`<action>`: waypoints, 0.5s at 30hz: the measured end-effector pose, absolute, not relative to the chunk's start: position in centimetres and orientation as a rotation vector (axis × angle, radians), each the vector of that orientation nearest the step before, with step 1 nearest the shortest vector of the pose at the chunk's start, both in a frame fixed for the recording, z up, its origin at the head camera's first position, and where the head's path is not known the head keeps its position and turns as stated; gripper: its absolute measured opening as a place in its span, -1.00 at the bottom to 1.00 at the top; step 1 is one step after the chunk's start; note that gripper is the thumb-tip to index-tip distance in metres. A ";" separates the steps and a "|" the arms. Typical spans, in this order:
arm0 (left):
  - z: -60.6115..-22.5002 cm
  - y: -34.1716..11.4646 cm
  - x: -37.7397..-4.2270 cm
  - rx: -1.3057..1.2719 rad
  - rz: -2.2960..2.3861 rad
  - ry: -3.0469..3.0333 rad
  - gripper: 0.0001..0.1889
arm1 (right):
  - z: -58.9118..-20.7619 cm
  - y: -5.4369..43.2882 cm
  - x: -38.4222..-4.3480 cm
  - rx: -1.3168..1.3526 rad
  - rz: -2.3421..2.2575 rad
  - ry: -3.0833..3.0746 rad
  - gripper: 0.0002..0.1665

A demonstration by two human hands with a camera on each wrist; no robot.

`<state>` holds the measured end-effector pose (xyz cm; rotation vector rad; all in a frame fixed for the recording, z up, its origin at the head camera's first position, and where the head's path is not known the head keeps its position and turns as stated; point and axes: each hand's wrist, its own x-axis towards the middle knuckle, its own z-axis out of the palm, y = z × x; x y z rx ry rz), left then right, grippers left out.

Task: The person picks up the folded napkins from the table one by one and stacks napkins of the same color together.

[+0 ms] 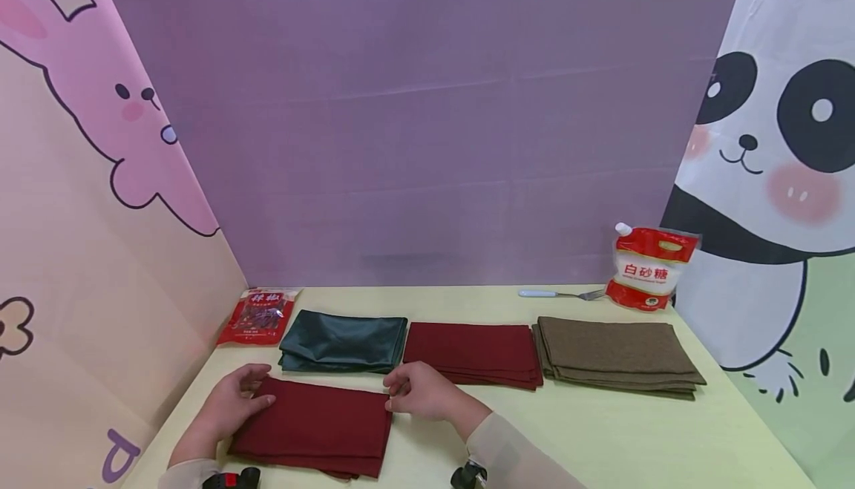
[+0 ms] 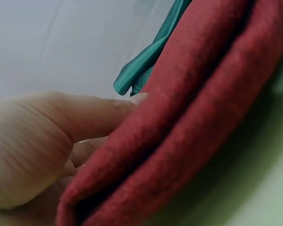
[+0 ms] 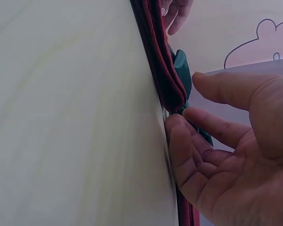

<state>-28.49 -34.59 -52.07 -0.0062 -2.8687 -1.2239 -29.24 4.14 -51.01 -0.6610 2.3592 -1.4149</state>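
A folded dark red cloth [image 1: 314,426] lies on the table in front of me, its layers stacked along the near edge. At its upper left corner is my left hand [image 1: 230,404], the thumb extended over the cloth. The left wrist view shows that thumb and hand [image 2: 42,141] right beside the rounded red folds [image 2: 179,127]. My right hand [image 1: 427,392] is at the upper right corner. In the right wrist view, its fingertips [image 3: 174,122] are right at the folded edge, with the thumb held apart from them.
Behind lie a folded dark green cloth [image 1: 344,344], a second red cloth [image 1: 474,352] and a folded brown cloth [image 1: 617,352]. A red packet [image 1: 259,317] is at the back left. A fork [image 1: 561,294] and a red-and-white sugar pouch [image 1: 648,270] are at the back right.
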 end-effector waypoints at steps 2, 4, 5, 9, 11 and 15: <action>-52.0 -34.4 -28.4 0.009 -1.218 -2.878 -0.40 | -50.9 4.1 -29.2 -0.666 -1.409 2.353 -0.67; -51.9 -34.3 -28.4 0.025 -1.216 -2.887 -0.40 | -50.8 4.1 -29.1 -0.667 -1.399 2.351 -0.69; -51.9 -34.3 -28.4 0.025 -1.214 -2.890 -0.40 | -50.8 4.1 -29.1 -0.670 -1.394 2.353 -0.69; -51.9 -34.2 -28.4 0.023 -1.198 -2.901 -0.44 | -50.7 4.1 -29.0 -0.669 -1.372 2.367 -0.70; -51.9 -34.1 -28.4 0.028 -1.200 -2.903 -0.49 | -50.7 4.1 -28.9 -0.669 -1.363 2.372 -0.71; -52.0 -33.9 -28.3 0.058 -1.259 -2.878 -0.65 | -50.7 4.0 -28.8 -0.679 -1.336 2.387 -0.75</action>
